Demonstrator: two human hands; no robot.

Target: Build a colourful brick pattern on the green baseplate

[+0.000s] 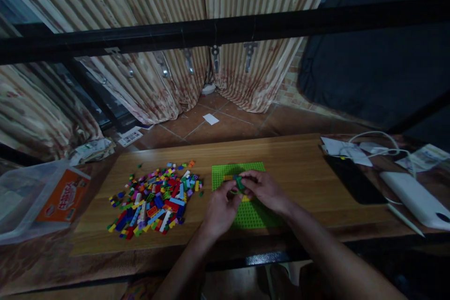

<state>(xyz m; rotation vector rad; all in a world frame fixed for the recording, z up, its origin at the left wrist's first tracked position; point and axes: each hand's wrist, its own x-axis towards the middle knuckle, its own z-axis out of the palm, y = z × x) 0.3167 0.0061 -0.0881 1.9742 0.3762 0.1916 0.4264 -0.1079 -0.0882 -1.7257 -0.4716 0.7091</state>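
Over the middle of a light green studded baseplate (256,218), both hands meet around a small dark green toy brick (240,183). My right hand (262,187) pinches the brick from the right. My left hand (223,204) is curled at its left side, fingertips close together; how firmly it grips is hard to see. Beneath the fingers, yellow bricks (245,198) sit on the baseplate, mostly covered by my hands. To the left lies a loose pile of multicoloured bricks (158,201).
The wooden board (298,164) carries baseplate and pile. A clear plastic box (31,201) with an orange label stands at the far left. On the right lie a black phone-like slab (355,180), a white power bank (415,199), cables and a white pen (406,220).
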